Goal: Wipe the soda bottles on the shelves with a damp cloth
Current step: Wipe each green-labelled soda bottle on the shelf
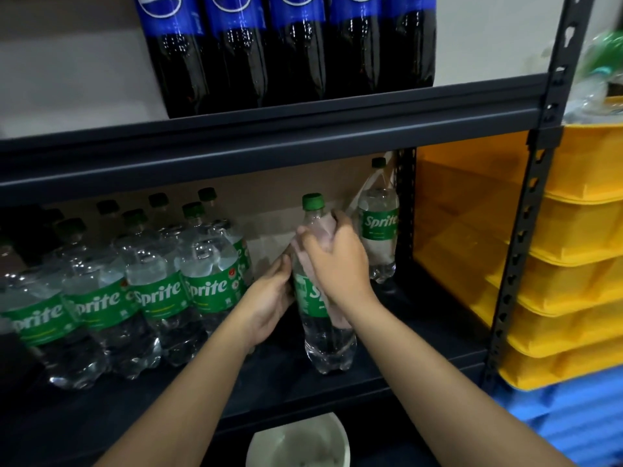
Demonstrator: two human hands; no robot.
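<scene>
Left hand point(269, 298): fingers curled against the left side of the single bottle, steadying it at about its label height.
Single bottle point(325, 298): a clear soda bottle with a green cap and green label, upright on the lower shelf, standing alone between the two hands, at 12 o'clock from the white bowl.
Cloth point(323, 230): pale pinkish, pressed to the shoulder of the single bottle under the right hand; a strip of it hangs down the bottle's right side.
Right hand point(340, 261): fingers closed over the cloth, wrapped round the upper part of the single bottle just below the cap.
Bottle group point(158, 291): many matching green-label bottles packed close at 9 o'clock from the single bottle, several rows deep.
Back bottle point(379, 227): one more green-label bottle at 1 o'clock from the single bottle, near the rear post.
Lower shelf point(404, 332): dark board in a dark metal rack.
Upper shelf point(303, 129): dark beam at 12 o'clock carrying a row of dark cola bottles point(286, 52) with blue labels.
White bowl point(298, 443): at 6 o'clock below the lower shelf; contents unclear.
Yellow trays point(573, 264): stacked at 3 o'clock beside the rack.
Blue crates point(573, 416): under the yellow trays.
</scene>
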